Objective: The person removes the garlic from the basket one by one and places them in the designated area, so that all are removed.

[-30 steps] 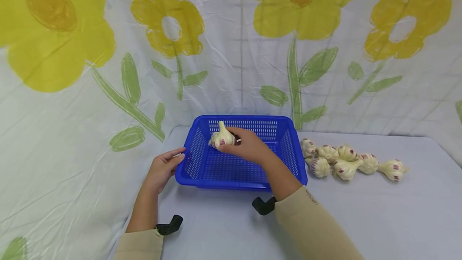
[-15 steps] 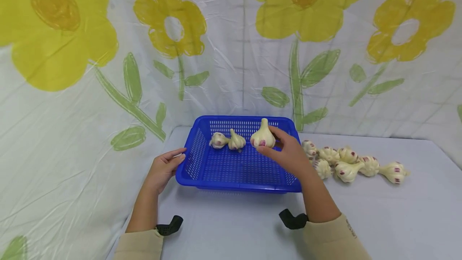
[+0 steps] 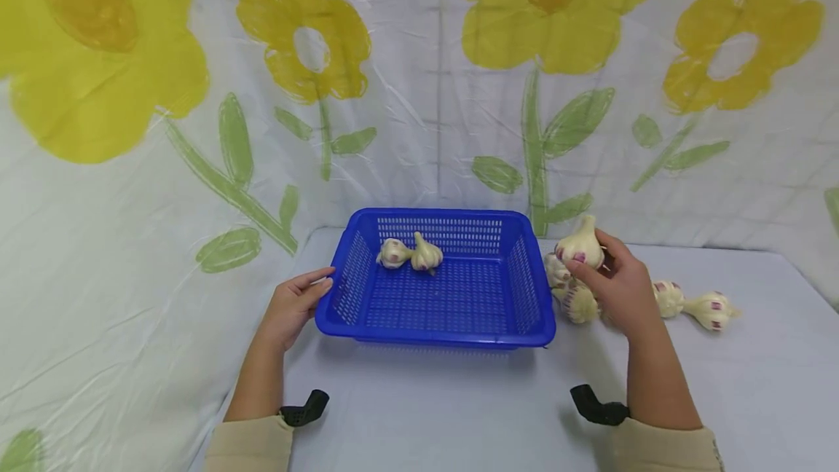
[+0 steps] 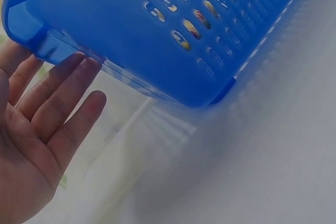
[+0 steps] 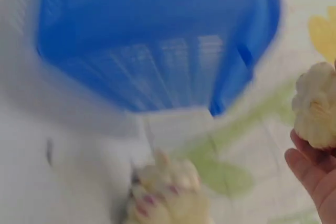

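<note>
My right hand point(image 3: 625, 286) grips a garlic bulb point(image 3: 582, 245), stem up, above the garlic pile right of the blue plastic basket point(image 3: 432, 339). In the right wrist view that bulb point(image 5: 317, 106) shows its root end at the right edge, above my fingertips. At the basket's left rim is my left hand point(image 3: 295, 308). Its fairly straight fingers point(image 4: 60, 95) touch the rim's side and underside in the left wrist view. Two garlic bulbs lie side by side inside the basket, one pale and round point(image 3: 393, 254), the other with its stem up point(image 3: 427, 256).
Several garlic bulbs lie on the white-covered table point(image 3: 446, 414) right of the basket, some hidden behind my right hand. One bulb point(image 3: 712, 311) lies farthest right. A white curtain point(image 3: 406, 151) with yellow flowers hangs behind. Black devices point(image 3: 599, 406) are strapped to both wrists.
My right hand has carried the garlic bulb rightward, from inside the basket to above the pile outside it. The two bulbs in the basket came into view. My left hand stayed at the rim.
</note>
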`<move>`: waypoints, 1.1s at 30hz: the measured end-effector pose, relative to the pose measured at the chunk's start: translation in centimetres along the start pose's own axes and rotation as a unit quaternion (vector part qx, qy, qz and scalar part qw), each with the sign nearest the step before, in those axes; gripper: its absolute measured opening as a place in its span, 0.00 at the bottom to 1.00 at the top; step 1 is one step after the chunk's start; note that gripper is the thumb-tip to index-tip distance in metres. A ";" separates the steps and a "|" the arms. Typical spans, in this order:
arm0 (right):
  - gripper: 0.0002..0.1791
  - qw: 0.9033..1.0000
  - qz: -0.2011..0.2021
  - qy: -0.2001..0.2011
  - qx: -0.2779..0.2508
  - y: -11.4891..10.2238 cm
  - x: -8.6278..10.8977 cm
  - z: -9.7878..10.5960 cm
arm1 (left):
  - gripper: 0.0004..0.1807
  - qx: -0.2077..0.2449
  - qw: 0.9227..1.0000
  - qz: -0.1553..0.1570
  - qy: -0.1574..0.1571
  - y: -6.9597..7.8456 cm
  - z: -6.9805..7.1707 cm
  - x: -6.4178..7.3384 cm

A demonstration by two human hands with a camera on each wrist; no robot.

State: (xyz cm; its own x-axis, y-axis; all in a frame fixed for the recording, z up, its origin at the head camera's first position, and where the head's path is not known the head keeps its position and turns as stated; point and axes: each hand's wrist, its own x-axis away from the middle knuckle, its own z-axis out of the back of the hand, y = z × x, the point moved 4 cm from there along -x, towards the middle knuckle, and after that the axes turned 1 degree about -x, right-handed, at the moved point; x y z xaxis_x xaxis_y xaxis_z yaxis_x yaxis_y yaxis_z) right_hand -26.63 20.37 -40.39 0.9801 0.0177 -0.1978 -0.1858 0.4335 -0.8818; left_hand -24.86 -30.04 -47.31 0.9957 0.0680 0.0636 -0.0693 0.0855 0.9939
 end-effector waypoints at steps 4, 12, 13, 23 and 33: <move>0.45 0.999 -0.042 0.025 0.019 1.3 0.3 2.5 | 0.27 0.005 1.000 0.000 -0.004 0.1 0.1 0.1; 0.46 0.991 -0.107 0.049 0.064 3.8 1.2 6.6 | 0.23 0.019 1.000 0.001 -0.007 0.2 0.1 0.2; 0.46 0.990 -0.115 0.049 0.067 4.1 1.3 7.0 | 0.24 0.017 1.000 0.001 -0.009 0.2 0.1 0.2; 0.49 0.973 -0.158 -0.019 0.169 6.5 2.0 9.3 | 0.20 0.013 1.000 0.002 -0.010 0.5 0.2 0.0; 0.51 0.952 -0.197 -0.090 0.218 7.2 2.9 10.6 | 0.15 0.025 1.000 0.008 -0.013 0.2 0.2 -0.1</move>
State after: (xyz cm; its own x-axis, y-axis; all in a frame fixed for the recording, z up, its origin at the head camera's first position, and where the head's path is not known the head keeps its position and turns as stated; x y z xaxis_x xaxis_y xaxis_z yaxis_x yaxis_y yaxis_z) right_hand -24.35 33.06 -42.75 0.9711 -0.0866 0.2224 0.2068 0.7703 -0.6032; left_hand -24.94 -30.20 -47.14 0.9958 0.0438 0.0807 -0.0822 0.0354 0.9960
